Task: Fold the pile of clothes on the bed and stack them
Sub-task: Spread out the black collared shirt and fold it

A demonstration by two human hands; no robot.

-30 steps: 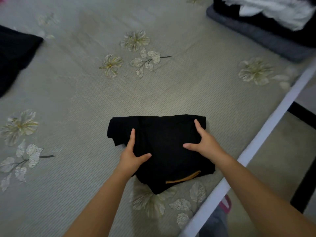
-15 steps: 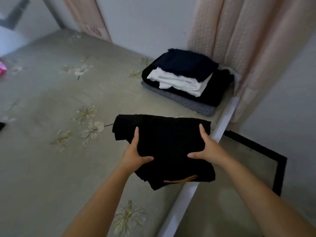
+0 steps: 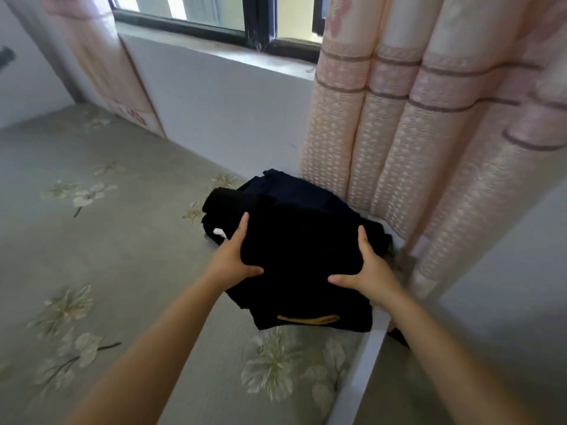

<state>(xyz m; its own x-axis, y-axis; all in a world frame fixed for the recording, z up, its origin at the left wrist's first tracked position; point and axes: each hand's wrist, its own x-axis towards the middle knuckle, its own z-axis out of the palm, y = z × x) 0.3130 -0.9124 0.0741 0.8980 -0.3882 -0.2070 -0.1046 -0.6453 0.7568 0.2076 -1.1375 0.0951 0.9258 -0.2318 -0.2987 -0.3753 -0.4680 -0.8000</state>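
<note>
A folded black garment with an orange strip near its front edge is held between both hands over the stack of folded clothes at the bed's far right corner. My left hand grips its left side, thumb on top. On the garment's right side my right hand holds on the same way. The garment hides most of the stack; only a dark navy piece on top and a small white bit at the left show.
The bed has a grey-green cover with pale flowers. Its white frame edge runs along the right, with floor beyond. Pink patterned curtains hang just behind the stack, below a window sill.
Both hands lifted the folded black garment off the bed and carried it away and to the right, up to the stack by the curtain. The view rose to follow.
</note>
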